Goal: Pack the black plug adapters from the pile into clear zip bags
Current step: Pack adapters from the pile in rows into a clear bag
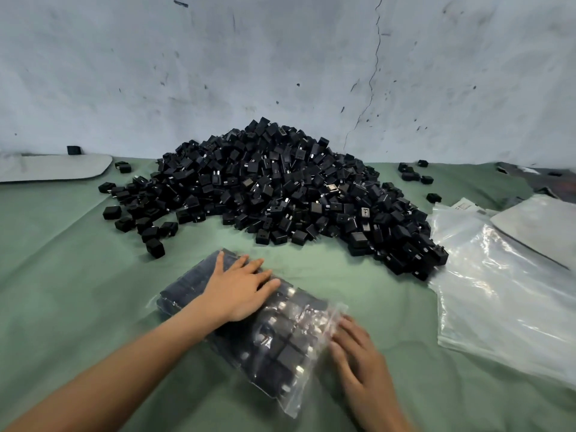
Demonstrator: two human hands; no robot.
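Green cloth (78, 275), grey wall (280, 57)

Black plug adapters are heaped in a pile (274, 182) at the wall. One filled zip bag (280, 347) is laid on the cloth before it, pressed by the left hand (240, 291), fingers straight. Its right edge is touched by the right hand (358, 353), fingers extended, nothing gripped. Empty clear bags (498, 300) are stacked rightward.

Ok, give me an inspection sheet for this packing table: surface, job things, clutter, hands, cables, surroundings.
Surface: wrinkled green cloth table cover.
Job's things: big pile of black plug adapters at the back; filled clear zip bag in front; empty clear plastic bags at right.
Clutter: stray black adapters beside the pile; flat grey pad far left, another far right.
Grippers: left hand flat on the filled bag; right hand flat on its near-right edge.
Cables: nothing seen.
Surroundings: scuffed, cracked pale wall.
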